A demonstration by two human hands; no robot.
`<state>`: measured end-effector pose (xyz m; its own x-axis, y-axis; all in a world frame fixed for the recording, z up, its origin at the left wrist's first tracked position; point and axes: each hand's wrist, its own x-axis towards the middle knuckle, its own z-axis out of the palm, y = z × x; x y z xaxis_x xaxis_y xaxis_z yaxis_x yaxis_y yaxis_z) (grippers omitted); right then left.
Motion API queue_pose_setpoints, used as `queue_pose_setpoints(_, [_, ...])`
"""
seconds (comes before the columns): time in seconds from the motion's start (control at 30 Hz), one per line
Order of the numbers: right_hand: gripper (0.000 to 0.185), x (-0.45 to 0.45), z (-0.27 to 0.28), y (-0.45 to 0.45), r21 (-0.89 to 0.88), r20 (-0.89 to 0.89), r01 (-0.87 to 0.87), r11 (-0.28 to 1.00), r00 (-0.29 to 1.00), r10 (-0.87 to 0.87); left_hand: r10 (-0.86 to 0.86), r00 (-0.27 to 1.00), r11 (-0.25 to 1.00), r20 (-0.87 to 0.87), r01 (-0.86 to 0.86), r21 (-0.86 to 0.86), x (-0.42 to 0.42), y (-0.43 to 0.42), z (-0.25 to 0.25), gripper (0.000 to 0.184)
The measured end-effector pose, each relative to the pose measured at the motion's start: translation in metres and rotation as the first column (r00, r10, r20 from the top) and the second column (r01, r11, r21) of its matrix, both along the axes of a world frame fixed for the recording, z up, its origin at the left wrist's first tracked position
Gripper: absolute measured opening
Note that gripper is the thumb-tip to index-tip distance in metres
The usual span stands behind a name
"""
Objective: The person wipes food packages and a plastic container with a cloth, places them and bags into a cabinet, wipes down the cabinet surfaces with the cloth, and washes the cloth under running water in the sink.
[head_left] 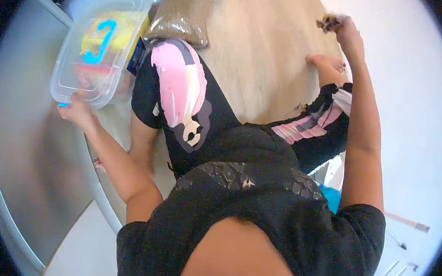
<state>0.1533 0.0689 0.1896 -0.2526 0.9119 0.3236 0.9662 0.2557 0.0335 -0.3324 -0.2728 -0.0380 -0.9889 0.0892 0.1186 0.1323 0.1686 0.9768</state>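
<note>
At the left, my left hand (80,114) grips the near end of a clear plastic storage box (63,78), its thumb on the lid and its fingers by the blue latch. The lid carries a blue handle (100,42), and yellow and red packets show through the plastic. My right hand (351,38) is raised at the upper right, its fingers closed on a small brown and yellowish thing (329,23). This thing is too small and blurred to name.
A clear bag of brown grains (181,17) lies on the wooden floor (258,43) beyond my right-angled knee, beside the box. A frosted panel (25,119) stands along the left. White wall (413,100) is on the right, with a turquoise object (330,198) behind my hip.
</note>
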Motion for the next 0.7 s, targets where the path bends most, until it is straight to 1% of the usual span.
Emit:
queue_pose_setpoints(0.03, [0.025, 0.014, 0.01, 0.009, -0.048, 0.069, 0.161, 0.986, 0.985, -0.157, 0.029, 0.999, 0.999, 0.039, -0.03, 0.016, -0.001, 0.005, -0.001, 0.046])
queue_pose_setpoints(0.07, [0.025, 0.038, 0.018, 0.028, 0.028, 0.024, 0.131, 0.991, 0.991, -0.132, 0.067, 0.997, 0.996, 0.036, -0.07, 0.063, 0.0, 0.012, 0.0, 0.046])
queue_pose_setpoints(0.1, [0.025, 0.055, 0.033, 0.047, 0.105, -0.026, 0.085, 0.991, 0.996, -0.082, 0.244, 0.919, 0.937, -0.309, -0.306, -0.171, 0.011, 0.011, 0.009, 0.051])
queue_pose_setpoints(0.13, [0.025, 0.044, 0.042, 0.055, 0.132, -0.035, 0.04, 0.99, 0.999, -0.036, 0.275, 0.728, 0.753, -0.628, -0.569, -0.331, 0.015, 0.014, 0.015, 0.055])
queue_pose_setpoints(0.17, [0.022, 0.037, 0.046, 0.057, 0.042, -0.073, -0.099, 0.994, 0.992, 0.102, 0.313, 0.714, 0.739, -0.626, -0.597, -0.312, 0.018, 0.017, 0.026, 0.055])
queue_pose_setpoints(0.2, [0.019, 0.026, 0.046, 0.064, -0.044, -0.115, -0.236, 0.971, 0.966, 0.23, 0.251, 0.713, 0.763, -0.654, -0.562, -0.32, 0.02, 0.026, 0.041, 0.056])
queue_pose_setpoints(0.23, [0.019, 0.0, 0.042, 0.069, -0.029, -0.11, -0.259, 0.965, 0.961, 0.254, 0.183, 0.712, 0.785, -0.678, -0.52, -0.335, 0.02, 0.035, 0.05, 0.057])
queue_pose_setpoints(0.27, [0.018, -0.042, 0.035, 0.065, -0.137, -0.172, -0.281, 0.95, 0.951, 0.256, 0.208, 0.71, 0.778, -0.673, -0.537, -0.326, 0.014, 0.045, 0.056, 0.057])
queue_pose_setpoints(0.3, [0.018, -0.086, 0.025, 0.065, -0.24, -0.236, -0.312, 0.919, 0.937, 0.257, -0.074, 0.776, 0.777, -0.626, -0.349, -0.524, 0.005, 0.057, 0.061, 0.055])
queue_pose_setpoints(0.33, [0.019, -0.131, 0.013, 0.07, -0.289, -0.258, -0.409, 0.865, 0.904, 0.341, -0.341, 0.793, 0.692, -0.505, -0.151, -0.706, -0.003, 0.067, 0.06, 0.053])
queue_pose_setpoints(0.37, [0.02, -0.167, 0.0, 0.072, -0.34, -0.278, -0.485, 0.806, 0.87, 0.407, -0.318, 0.808, 0.693, -0.497, -0.159, -0.703, -0.011, 0.079, 0.051, 0.053])
queue_pose_setpoints(0.4, [0.02, -0.197, -0.018, 0.09, -0.397, -0.266, -0.539, 0.742, 0.842, 0.469, -0.479, 0.791, 0.612, -0.381, -0.01, -0.791, -0.021, 0.094, 0.048, 0.053])
queue_pose_setpoints(0.43, [0.02, -0.229, -0.04, 0.114, -0.451, -0.254, -0.589, 0.671, 0.805, 0.536, -0.614, 0.748, 0.509, -0.251, 0.132, -0.851, -0.032, 0.109, 0.046, 0.054])
queue_pose_setpoints(0.47, [0.021, -0.262, -0.061, 0.133, -0.454, -0.269, -0.603, 0.656, 0.795, 0.544, -0.593, 0.763, 0.516, -0.256, 0.116, -0.849, -0.04, 0.125, 0.04, 0.054])
queue_pose_setpoints(0.53, [0.022, -0.326, -0.102, 0.16, -0.457, -0.299, -0.629, 0.629, 0.774, 0.557, -0.632, 0.768, 0.267, -0.101, 0.093, -0.959, -0.062, 0.161, 0.024, 0.06])
queue_pose_setpoints(0.57, [0.022, -0.347, -0.111, 0.16, -0.393, -0.356, -0.732, 0.557, 0.679, 0.642, -0.611, 0.783, 0.267, -0.116, 0.065, -0.962, -0.066, 0.166, 0.028, 0.06])
queue_pose_setpoints(0.6, [0.023, -0.37, -0.117, 0.16, -0.334, -0.389, -0.803, 0.493, 0.594, 0.704, -0.626, 0.779, 0.247, -0.028, 0.164, -0.955, -0.077, 0.179, 0.027, 0.066])
queue_pose_setpoints(0.63, [0.023, -0.393, -0.121, 0.156, -0.336, -0.392, -0.806, 0.487, 0.59, 0.706, -0.639, 0.766, 0.222, 0.064, 0.263, -0.939, -0.085, 0.195, 0.03, 0.073])
queue_pose_setpoints(0.67, [0.022, -0.414, -0.119, 0.152, -0.265, -0.389, -0.853, 0.449, 0.521, 0.76, -0.63, 0.775, 0.224, 0.059, 0.254, -0.941, -0.091, 0.211, 0.038, 0.073])
queue_pose_setpoints(0.7, [0.023, -0.436, -0.123, 0.152, -0.189, -0.384, -0.894, 0.406, 0.448, 0.807, -0.625, 0.763, 0.113, 0.167, 0.3, -0.947, -0.094, 0.23, 0.05, 0.082])
